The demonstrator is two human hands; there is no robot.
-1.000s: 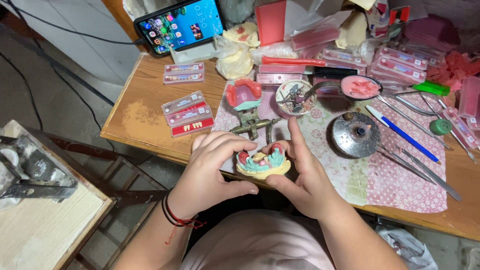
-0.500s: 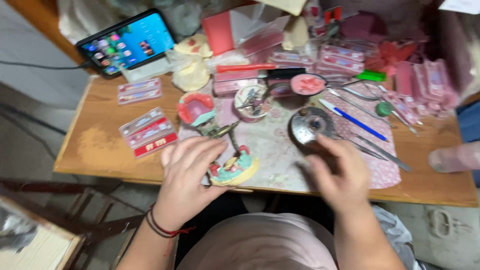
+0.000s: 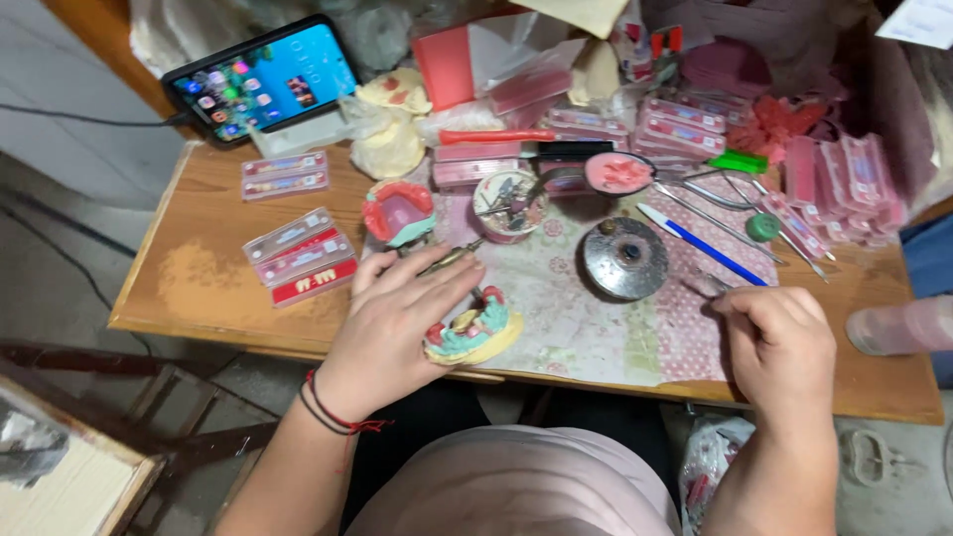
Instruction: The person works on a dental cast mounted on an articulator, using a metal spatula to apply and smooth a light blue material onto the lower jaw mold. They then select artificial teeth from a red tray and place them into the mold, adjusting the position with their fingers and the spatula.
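My left hand [image 3: 397, 323] rests on a dental model [image 3: 478, 335], a yellow plaster cast with a teal base, pink wax and teeth. It holds the model against the patterned cloth [image 3: 596, 328] near the table's front edge. My right hand [image 3: 779, 347] is further right, its fingers curled and pinched on the end of a thin metal instrument [image 3: 707, 286]. That hand lies just right of a round dark metal dish [image 3: 625, 256] and below a blue-handled tool [image 3: 700, 243].
On the wooden table [image 3: 199, 283] lie tooth-card strips [image 3: 298, 258], a second pink and teal model [image 3: 397, 210], a small bowl [image 3: 504, 203] and metal tools [image 3: 735, 199]. A phone [image 3: 263, 77] stands at the back left. Pink boxes [image 3: 854, 184] crowd the right.
My right hand let go of the dental model and moved right to the metal instrument. My left hand stays on the model. The view has swung left.
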